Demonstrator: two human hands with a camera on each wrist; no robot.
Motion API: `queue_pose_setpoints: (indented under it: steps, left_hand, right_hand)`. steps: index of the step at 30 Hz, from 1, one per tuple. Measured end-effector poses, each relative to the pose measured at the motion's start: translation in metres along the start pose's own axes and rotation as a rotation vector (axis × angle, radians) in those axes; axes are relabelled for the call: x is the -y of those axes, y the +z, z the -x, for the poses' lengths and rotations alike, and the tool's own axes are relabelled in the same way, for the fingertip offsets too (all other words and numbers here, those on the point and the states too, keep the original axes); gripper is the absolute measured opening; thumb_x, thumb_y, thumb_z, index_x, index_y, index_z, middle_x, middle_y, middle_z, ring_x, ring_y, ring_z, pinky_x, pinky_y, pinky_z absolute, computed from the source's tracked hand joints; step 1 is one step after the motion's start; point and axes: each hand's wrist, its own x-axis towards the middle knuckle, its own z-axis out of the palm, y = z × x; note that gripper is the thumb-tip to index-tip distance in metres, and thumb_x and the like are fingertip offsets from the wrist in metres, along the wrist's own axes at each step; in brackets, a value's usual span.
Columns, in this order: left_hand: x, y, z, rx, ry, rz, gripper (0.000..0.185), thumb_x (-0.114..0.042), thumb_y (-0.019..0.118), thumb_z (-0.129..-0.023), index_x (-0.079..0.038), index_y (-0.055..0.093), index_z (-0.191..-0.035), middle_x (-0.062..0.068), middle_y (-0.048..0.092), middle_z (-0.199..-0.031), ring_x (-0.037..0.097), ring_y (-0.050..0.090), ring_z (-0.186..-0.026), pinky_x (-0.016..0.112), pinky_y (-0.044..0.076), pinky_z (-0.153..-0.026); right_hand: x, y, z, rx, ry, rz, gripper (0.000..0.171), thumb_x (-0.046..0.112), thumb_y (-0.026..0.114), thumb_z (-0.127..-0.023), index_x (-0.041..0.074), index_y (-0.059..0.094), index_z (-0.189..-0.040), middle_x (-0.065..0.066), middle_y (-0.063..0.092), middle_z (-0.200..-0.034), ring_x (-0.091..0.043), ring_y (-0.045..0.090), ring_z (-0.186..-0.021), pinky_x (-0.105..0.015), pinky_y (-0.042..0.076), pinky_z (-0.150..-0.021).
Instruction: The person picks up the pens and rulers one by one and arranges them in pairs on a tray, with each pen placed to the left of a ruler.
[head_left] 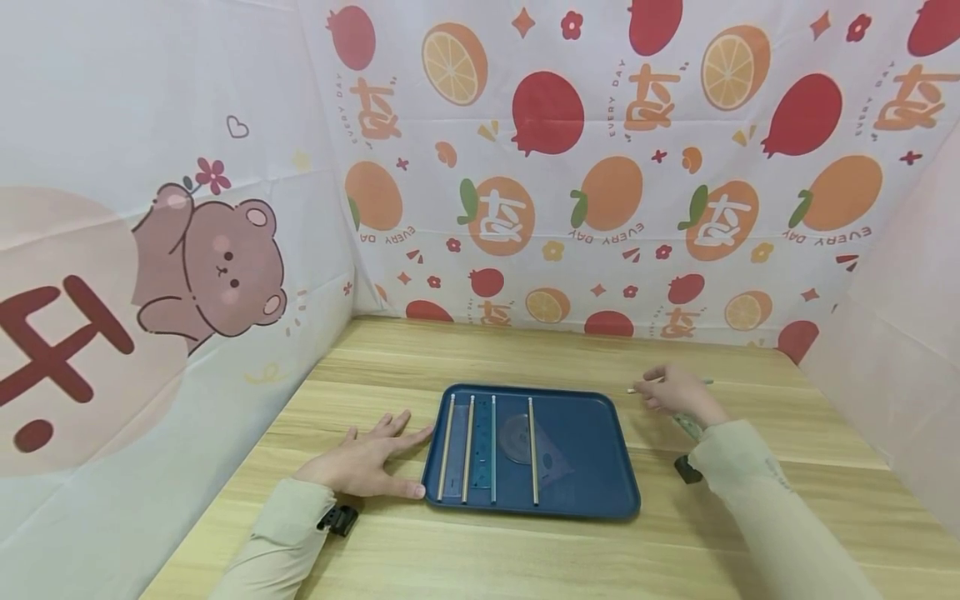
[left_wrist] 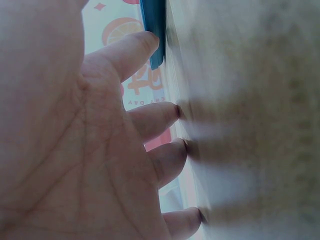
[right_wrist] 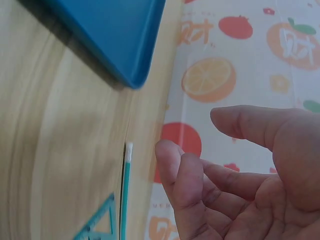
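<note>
Reaching with our loosely curled, empty right hand (head_left: 678, 392) for the pencil (right_wrist: 125, 190) beside the tray (head_left: 592, 492), we might roll it away; the flat left hand (head_left: 367, 458) steadies the tray.

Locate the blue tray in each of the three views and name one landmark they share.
Head: the tray lies at lower centre on the table, with the left hand flat against its left edge.
Left wrist: only a corner of it shows at the top, with the thumb touching it.
Right wrist: one corner fills the upper left.
Shared landmark: the fruit-print backdrop.
</note>
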Motion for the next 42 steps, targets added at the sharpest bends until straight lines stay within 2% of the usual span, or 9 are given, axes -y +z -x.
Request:
queue_pose_setpoints:
  steps: [6,11,17,23,26,30,36,42]
  left_hand:
    - [0.001,0.001,0.0,0.004,-0.006,0.0,0.099,-0.069,0.078,-0.087,-0.028,0.039,-0.168,0.025,0.017,-0.179,0.055,0.012,-0.164,0.092,0.005,-0.115]
    - [0.002,0.002,0.0,0.003,-0.009,0.002,0.099,-0.069,0.079,-0.087,-0.028,0.04,-0.168,0.026,0.017,-0.178,0.055,0.012,-0.164,0.091,0.005,-0.115]
    - [0.003,0.003,0.0,0.0,-0.009,0.0,0.099,-0.069,0.079,-0.087,-0.028,0.04,-0.168,0.026,0.017,-0.178,0.055,0.013,-0.164,0.091,0.005,-0.116]
    - [0.003,0.003,0.0,0.003,-0.012,0.001,0.099,-0.069,0.078,-0.087,-0.029,0.039,-0.168,0.025,0.016,-0.179,0.055,0.012,-0.164,0.091,0.005,-0.116]
    - [0.004,0.003,0.0,0.003,-0.012,0.004,0.099,-0.069,0.078,-0.087,-0.029,0.039,-0.168,0.026,0.016,-0.178,0.056,0.012,-0.164,0.091,0.004,-0.115]
    - [0.005,0.003,-0.001,0.001,-0.009,0.005,0.098,-0.069,0.078,-0.087,-0.029,0.039,-0.168,0.026,0.016,-0.178,0.056,0.012,-0.164,0.092,0.004,-0.115]
    - [0.006,0.003,-0.002,0.002,-0.007,-0.004,0.098,-0.07,0.077,-0.088,-0.031,0.038,-0.169,0.026,0.016,-0.179,0.055,0.012,-0.164,0.092,0.006,-0.115]
    - [0.006,0.002,-0.002,0.002,-0.007,-0.004,0.099,-0.07,0.077,-0.088,-0.03,0.037,-0.169,0.026,0.015,-0.179,0.055,0.011,-0.164,0.091,0.005,-0.116]
  right_hand:
    - [-0.014,-0.012,-0.005,0.013,0.029,-0.009,0.064,0.027,0.058,-0.111,-0.022,0.042,-0.149,-0.034,0.071,-0.123,-0.034,0.077,-0.103,-0.039,0.067,-0.085]
    - [-0.024,-0.02,-0.01,0.029,0.046,-0.011,0.068,0.027,0.055,-0.112,-0.026,0.036,-0.15,-0.037,0.068,-0.127,-0.037,0.076,-0.106,-0.042,0.066,-0.089]
    - [-0.036,-0.032,-0.018,0.028,0.082,-0.054,0.068,0.028,0.054,-0.112,-0.026,0.037,-0.15,-0.037,0.066,-0.13,-0.025,0.075,-0.1,-0.043,0.065,-0.094]
    - [-0.048,-0.045,-0.021,0.028,0.101,-0.089,0.067,0.03,0.053,-0.113,-0.025,0.04,-0.149,-0.04,0.063,-0.137,-0.037,0.072,-0.116,-0.04,0.064,-0.096]
    - [-0.051,-0.049,-0.02,0.03,0.114,-0.082,0.068,0.03,0.054,-0.112,-0.025,0.039,-0.149,-0.042,0.059,-0.141,-0.038,0.071,-0.118,-0.041,0.064,-0.098]
    - [-0.055,-0.054,-0.023,0.023,0.137,-0.052,0.067,0.031,0.056,-0.111,-0.024,0.044,-0.147,-0.041,0.059,-0.14,-0.032,0.071,-0.113,-0.042,0.063,-0.099]
    - [-0.061,-0.059,-0.027,0.023,0.165,0.013,0.063,0.033,0.056,-0.11,-0.024,0.053,-0.139,-0.037,0.066,-0.129,-0.02,0.072,-0.094,-0.031,0.062,-0.083]
    - [-0.063,-0.064,-0.029,0.021,0.219,-0.013,0.07,0.031,0.056,-0.109,-0.027,0.042,-0.144,-0.04,0.065,-0.128,-0.013,0.073,-0.08,-0.029,0.062,-0.077]
